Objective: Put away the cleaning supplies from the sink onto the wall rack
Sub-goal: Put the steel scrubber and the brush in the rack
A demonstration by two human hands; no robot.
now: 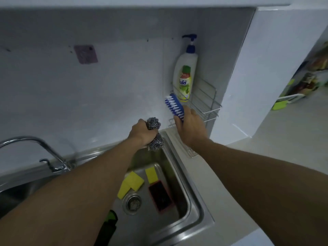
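The right hand had its fingers wrapped round the near end of the blue scrubbing brush, whose bristled length reached beyond the grip to the wire wall rack holding a soap bottle; stiff, light and probably wet, it seemed best held by its body. Just beside it, the left hand was closed tight on steel wool bulging above and below the fist, which looked springy and apt to snag. Below both grips, yellow sponges and a red-edged pad lay in the sink.

"ulà" on the soap bottle label
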